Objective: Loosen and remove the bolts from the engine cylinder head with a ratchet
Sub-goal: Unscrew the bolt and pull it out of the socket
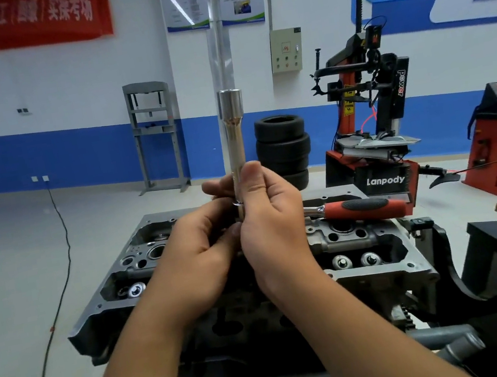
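- Right hand holds a long chrome socket extension upright, fingers curled round its lower shaft.
- Left hand has its fingers pinched at the tool's base.
- Both hands are above the middle of the cylinder head.
- The red-handled ratchet lies on the head's far right edge.

Upright chrome socket, ratchet flat
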`<state>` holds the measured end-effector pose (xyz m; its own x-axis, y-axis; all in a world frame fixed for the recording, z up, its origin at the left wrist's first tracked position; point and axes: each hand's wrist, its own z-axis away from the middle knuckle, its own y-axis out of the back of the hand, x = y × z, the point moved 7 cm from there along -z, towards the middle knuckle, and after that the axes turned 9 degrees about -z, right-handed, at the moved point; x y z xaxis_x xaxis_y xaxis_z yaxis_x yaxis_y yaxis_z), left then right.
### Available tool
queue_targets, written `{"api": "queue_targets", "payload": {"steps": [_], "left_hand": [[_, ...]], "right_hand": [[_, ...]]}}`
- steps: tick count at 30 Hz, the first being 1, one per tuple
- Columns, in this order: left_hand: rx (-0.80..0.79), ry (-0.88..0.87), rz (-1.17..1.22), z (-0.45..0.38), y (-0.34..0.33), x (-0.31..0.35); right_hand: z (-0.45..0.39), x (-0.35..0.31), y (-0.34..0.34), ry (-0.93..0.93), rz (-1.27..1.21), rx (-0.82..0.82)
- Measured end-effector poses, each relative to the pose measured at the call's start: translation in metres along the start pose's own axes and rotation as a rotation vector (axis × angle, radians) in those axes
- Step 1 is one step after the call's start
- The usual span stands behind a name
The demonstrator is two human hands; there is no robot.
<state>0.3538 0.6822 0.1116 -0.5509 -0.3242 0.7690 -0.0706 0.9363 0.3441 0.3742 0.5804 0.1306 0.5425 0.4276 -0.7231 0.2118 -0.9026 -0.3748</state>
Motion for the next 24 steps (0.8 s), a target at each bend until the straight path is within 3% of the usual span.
{"api": "queue_targets", "payload": {"steps": [4,8,12,14,20,24], "left_hand": [[0.181,0.027,0.016,0.002,0.005,0.0],[0.276,0.044,-0.072,0.004,0.008,0.002],[-0.003,0.062,-0.004,0.003,-0.007,0.005],[-0.034,0.052,-0.016,0.003,-0.009,0.007],[0.231,0.028,-0.114,0.003,0.001,0.006],[0.346,0.009,-0.177,0.007,0.005,0.009]], "right_hand": [[-0.001,0.002,-0.005,-0.101,-0.124,-0.047],[0.001,-0.001,0.002,-0.024,-0.101,0.052],[0.002,-0.005,0.005,0.085,0.009,0.07],[0.002,-0.003,0.003,0.104,0.04,0.037],[-0.001,0.004,0.0,-0.034,-0.07,-0.002],[0.001,0.002,0.004,-0.036,-0.121,0.071]]}}
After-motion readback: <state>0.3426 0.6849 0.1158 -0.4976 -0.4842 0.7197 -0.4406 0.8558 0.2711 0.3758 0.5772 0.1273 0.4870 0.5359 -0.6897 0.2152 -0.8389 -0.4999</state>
